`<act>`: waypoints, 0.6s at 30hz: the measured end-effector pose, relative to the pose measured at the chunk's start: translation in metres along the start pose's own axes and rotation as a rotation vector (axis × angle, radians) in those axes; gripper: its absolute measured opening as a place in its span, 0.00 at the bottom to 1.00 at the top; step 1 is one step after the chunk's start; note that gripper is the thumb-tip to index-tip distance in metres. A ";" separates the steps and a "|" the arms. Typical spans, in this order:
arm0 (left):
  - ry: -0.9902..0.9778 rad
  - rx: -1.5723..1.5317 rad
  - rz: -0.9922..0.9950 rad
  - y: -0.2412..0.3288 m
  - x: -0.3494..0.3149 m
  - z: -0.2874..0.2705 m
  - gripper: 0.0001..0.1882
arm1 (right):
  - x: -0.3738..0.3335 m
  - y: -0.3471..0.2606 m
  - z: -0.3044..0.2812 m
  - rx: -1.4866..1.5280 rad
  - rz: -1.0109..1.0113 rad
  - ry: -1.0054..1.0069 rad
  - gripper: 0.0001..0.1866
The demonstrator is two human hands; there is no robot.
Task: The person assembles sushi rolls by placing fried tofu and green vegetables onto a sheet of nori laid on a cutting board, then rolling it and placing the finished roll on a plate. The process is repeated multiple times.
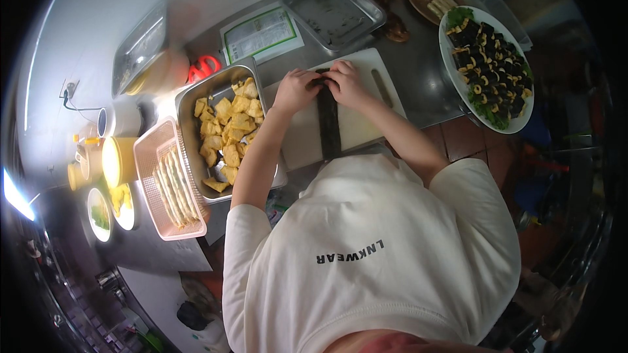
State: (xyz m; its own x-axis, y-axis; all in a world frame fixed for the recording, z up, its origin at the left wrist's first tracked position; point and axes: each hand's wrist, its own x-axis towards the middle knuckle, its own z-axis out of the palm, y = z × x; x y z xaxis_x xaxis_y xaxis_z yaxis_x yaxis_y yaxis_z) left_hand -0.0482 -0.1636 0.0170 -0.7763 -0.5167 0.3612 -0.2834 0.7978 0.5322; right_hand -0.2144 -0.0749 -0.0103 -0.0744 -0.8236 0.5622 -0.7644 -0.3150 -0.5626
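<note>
A long dark strip, which looks like seaweed, lies lengthwise on a white cutting board. At its far end my left hand and my right hand meet, fingers bent and closed on the strip. Whether anything is folded inside that end is hidden under my fingers. On the board, right of my right hand, is a narrow greyish shape; I cannot tell if it is a slot or an object. Left of the board, a deep steel pan holds golden fried chunks.
A pink basket of pale sticks stands left of the pan. Beyond the board are a printed sheet and a shallow steel tray. At right, a white oval platter bears dark tied rolls on green leaves. Red handles show behind the pan.
</note>
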 end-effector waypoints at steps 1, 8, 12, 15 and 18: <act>0.007 -0.019 -0.006 0.001 0.002 0.000 0.17 | -0.001 0.003 -0.001 -0.014 0.015 -0.004 0.10; -0.007 0.001 0.002 0.001 0.011 -0.006 0.15 | 0.000 0.005 -0.005 0.215 0.037 -0.092 0.11; 0.066 0.069 0.055 0.011 0.011 -0.009 0.15 | 0.005 0.010 -0.005 0.057 -0.027 -0.048 0.11; 0.071 0.136 0.116 0.009 0.005 -0.005 0.16 | 0.015 0.014 -0.005 0.052 -0.001 -0.084 0.10; 0.081 0.202 0.121 0.007 0.005 -0.002 0.15 | 0.018 0.018 -0.004 -0.037 -0.024 -0.079 0.10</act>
State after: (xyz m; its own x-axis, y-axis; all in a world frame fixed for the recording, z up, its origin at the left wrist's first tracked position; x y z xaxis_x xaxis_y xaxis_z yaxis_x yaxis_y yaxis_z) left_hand -0.0530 -0.1607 0.0239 -0.7659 -0.4302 0.4778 -0.3039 0.8972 0.3205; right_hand -0.2324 -0.0936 -0.0083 -0.0062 -0.8510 0.5251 -0.7888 -0.3186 -0.5257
